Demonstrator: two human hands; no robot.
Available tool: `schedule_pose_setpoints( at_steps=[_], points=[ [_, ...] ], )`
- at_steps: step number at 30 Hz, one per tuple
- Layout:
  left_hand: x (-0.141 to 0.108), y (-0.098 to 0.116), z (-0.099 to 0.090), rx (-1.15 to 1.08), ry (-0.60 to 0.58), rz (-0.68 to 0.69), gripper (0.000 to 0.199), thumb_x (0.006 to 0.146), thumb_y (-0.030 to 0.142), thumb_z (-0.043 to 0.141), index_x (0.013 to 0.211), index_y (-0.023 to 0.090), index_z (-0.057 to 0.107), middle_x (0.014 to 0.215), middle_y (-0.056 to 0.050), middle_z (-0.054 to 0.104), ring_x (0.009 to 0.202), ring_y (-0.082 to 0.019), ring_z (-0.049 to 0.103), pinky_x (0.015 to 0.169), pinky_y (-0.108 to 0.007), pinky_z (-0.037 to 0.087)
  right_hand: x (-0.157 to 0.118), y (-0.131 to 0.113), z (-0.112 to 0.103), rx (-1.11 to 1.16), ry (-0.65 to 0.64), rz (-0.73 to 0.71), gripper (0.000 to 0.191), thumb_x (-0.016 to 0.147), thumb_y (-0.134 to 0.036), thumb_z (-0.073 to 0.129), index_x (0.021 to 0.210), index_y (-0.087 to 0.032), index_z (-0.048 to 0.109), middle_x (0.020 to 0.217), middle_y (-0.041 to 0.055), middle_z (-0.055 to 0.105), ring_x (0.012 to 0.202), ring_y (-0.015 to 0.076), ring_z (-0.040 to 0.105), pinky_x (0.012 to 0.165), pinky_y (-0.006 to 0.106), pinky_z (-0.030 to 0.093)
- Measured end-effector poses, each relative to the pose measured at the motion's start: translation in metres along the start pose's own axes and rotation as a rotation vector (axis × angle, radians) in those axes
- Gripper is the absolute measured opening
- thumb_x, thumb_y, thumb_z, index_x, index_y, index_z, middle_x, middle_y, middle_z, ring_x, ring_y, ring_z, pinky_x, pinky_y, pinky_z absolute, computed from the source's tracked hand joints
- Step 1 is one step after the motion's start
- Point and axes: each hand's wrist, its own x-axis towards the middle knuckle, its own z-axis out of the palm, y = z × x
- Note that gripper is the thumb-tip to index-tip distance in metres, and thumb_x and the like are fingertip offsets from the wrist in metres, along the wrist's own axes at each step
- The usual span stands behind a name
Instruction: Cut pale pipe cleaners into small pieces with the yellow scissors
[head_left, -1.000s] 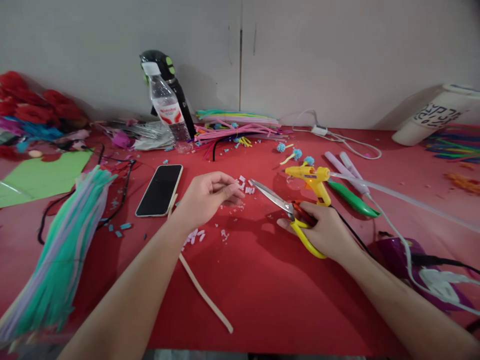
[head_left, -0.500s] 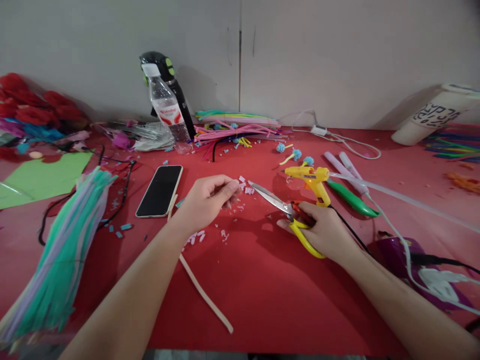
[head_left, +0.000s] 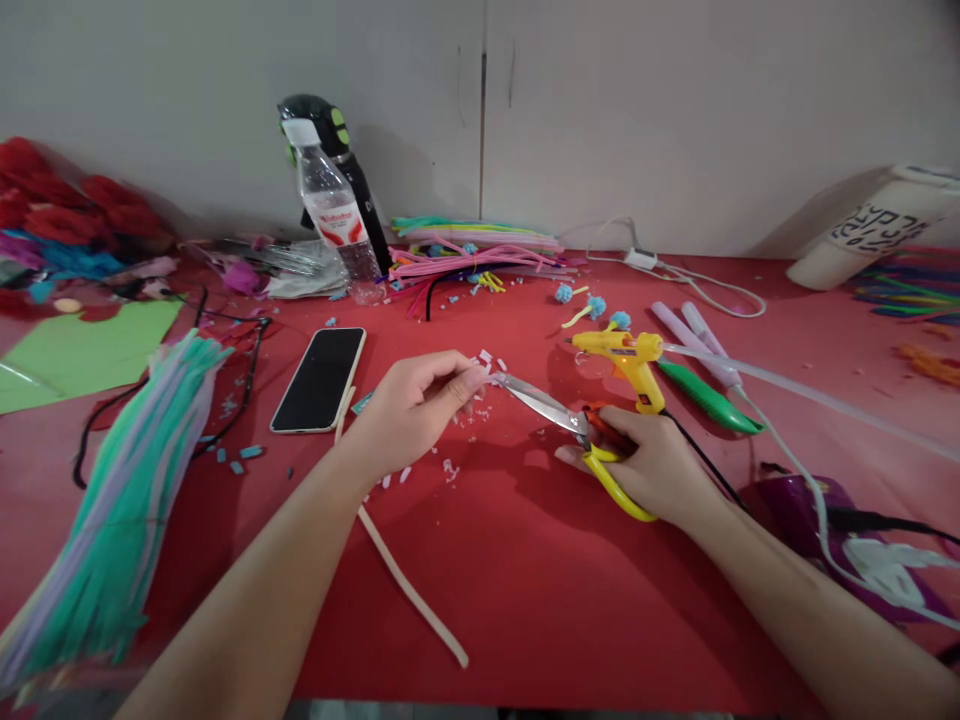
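My left hand (head_left: pixel 416 410) is closed in a pinch near the middle of the table. A short pale lilac bit of pipe cleaner (head_left: pixel 493 378) shows at its fingertips; the rest of it is hidden by the fingers. My right hand (head_left: pixel 664 465) grips scissors (head_left: pixel 541 404) with yellow and red handles, their blade tips at that lilac bit. Small lilac cuttings (head_left: pixel 486 357) lie just beyond the left fingertips. A cream pipe cleaner (head_left: pixel 412 590) runs on the table beneath my left forearm.
A yellow glue gun (head_left: pixel 619 348) stands just beyond my right hand, its cord running behind that hand. A phone (head_left: pixel 319 380) and a teal and lilac pipe cleaner bundle (head_left: pixel 127 510) lie left. Bottles (head_left: pixel 337 215) and pink pipe cleaners (head_left: pixel 457 262) are at the back.
The scissors' tips and my left fingertips have come together, with the lilac bit now between them. The blades look more closed. The view has shifted slightly.
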Motion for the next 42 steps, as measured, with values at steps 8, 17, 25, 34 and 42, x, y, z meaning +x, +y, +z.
schedule_pose_setpoints(
  at_steps=[8,17,25,34,42],
  points=[
    [0.0,0.004,0.0,0.018,-0.007,-0.008,0.031,0.094,0.04,0.05,0.077,0.017,0.061,0.068,-0.001,0.06,0.062,-0.012,0.054,0.06,-0.024,0.043,0.0,0.005,0.002,-0.014,-0.01,-0.004,0.053,0.067,-0.06,0.073,0.063,-0.021,0.039,0.057,-0.0064,0.028,0.055,0.0092,0.022,0.044,0.022,0.024],
    [-0.001,0.004,0.001,0.0,-0.008,-0.024,0.031,0.095,0.04,0.05,0.076,0.017,0.059,0.069,-0.001,0.06,0.062,-0.011,0.054,0.06,-0.024,0.043,0.0,0.006,0.002,-0.024,-0.014,-0.003,0.052,0.068,-0.059,0.074,0.061,-0.02,0.041,0.056,-0.0058,0.031,0.055,0.0089,0.024,0.045,0.022,0.024],
    [-0.001,0.006,0.001,-0.008,0.012,-0.011,0.033,0.095,0.04,0.051,0.073,0.016,0.058,0.066,0.001,0.057,0.061,-0.01,0.052,0.059,-0.023,0.041,0.001,0.006,0.001,-0.015,-0.028,0.004,0.053,0.066,-0.056,0.076,0.06,-0.02,0.037,0.057,-0.0065,0.027,0.056,0.0091,0.021,0.046,0.022,0.022],
    [0.001,0.003,0.008,-0.247,0.132,0.004,0.028,0.095,0.037,0.053,0.082,0.014,0.062,0.072,-0.001,0.061,0.062,-0.009,0.055,0.061,-0.022,0.046,-0.001,-0.004,-0.001,0.06,-0.031,0.071,0.047,0.068,-0.054,0.075,0.064,-0.019,0.044,0.059,-0.0062,0.028,0.057,0.0088,0.023,0.046,0.021,0.023],
    [0.002,0.004,0.022,-0.372,0.091,-0.005,0.027,0.096,0.037,0.053,0.083,0.015,0.063,0.071,0.0,0.061,0.062,-0.007,0.054,0.06,-0.019,0.046,-0.002,-0.003,0.001,0.055,-0.024,0.042,0.051,0.067,-0.053,0.076,0.061,-0.02,0.038,0.057,-0.0067,0.026,0.056,0.0083,0.022,0.045,0.021,0.022]
  ],
)
